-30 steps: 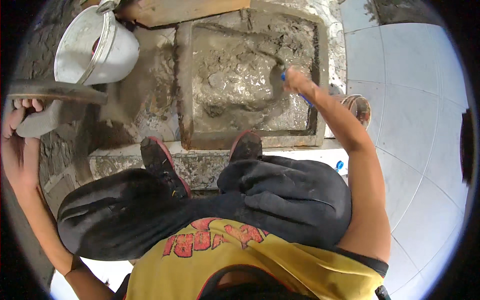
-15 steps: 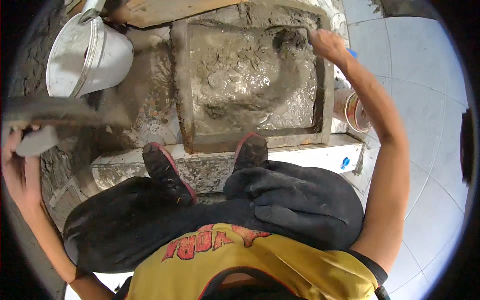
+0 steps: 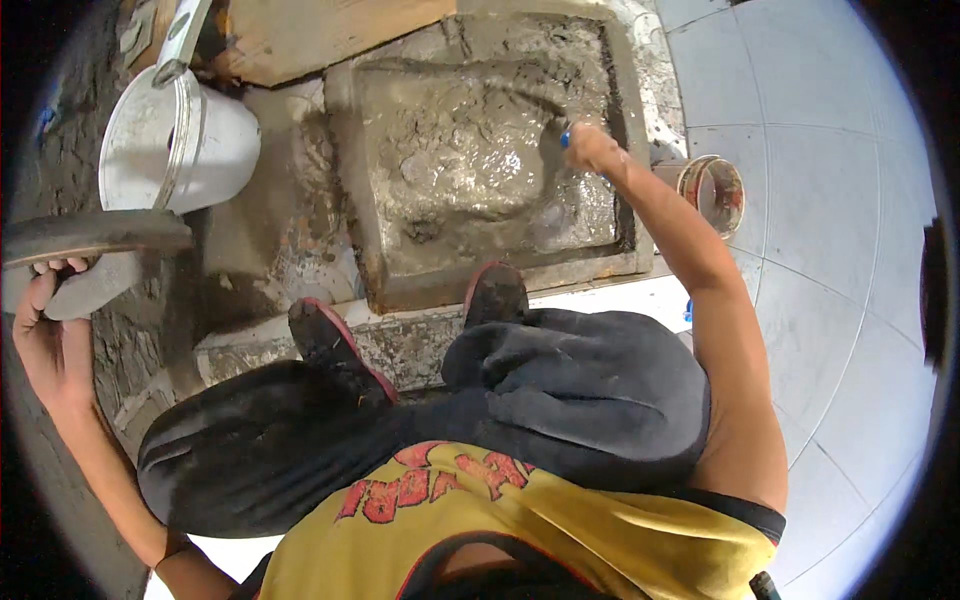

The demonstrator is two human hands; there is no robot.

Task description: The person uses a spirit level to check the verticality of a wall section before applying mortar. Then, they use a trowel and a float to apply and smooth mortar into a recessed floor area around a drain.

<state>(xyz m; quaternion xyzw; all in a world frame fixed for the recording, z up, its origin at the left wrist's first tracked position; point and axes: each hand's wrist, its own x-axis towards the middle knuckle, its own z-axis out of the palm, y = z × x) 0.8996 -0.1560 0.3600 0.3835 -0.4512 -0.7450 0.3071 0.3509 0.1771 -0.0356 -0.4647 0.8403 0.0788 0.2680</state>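
My left hand (image 3: 58, 345), at the far left, is closed around the pale grey grip of a mortar hawk (image 3: 120, 236). The hawk's dark flat board is seen almost edge-on, near the white bucket (image 3: 215, 150). My right hand (image 3: 598, 150) is closed on the blue handle of a trowel (image 3: 565, 137). The trowel's blade is not clearly visible; it is at or in the wet grey mortar (image 3: 465, 165). This mortar lies heaped in a shallow rectangular mixing tray (image 3: 500, 280) in front of my feet, with a wetter patch on its right side.
A mortar-stained container (image 3: 718, 195) stands right of the tray on pale floor tiles (image 3: 820, 250). A brown board (image 3: 330, 35) lies at the back. My shoes (image 3: 340, 345) rest by a white ledge (image 3: 590, 300) along the tray's near side. Rough dark mortar covers the far left.
My right hand has moved left and nearer, from the tray's far right corner to over the mortar, with the trowel. The hawk, blurred before, now shows sharply.
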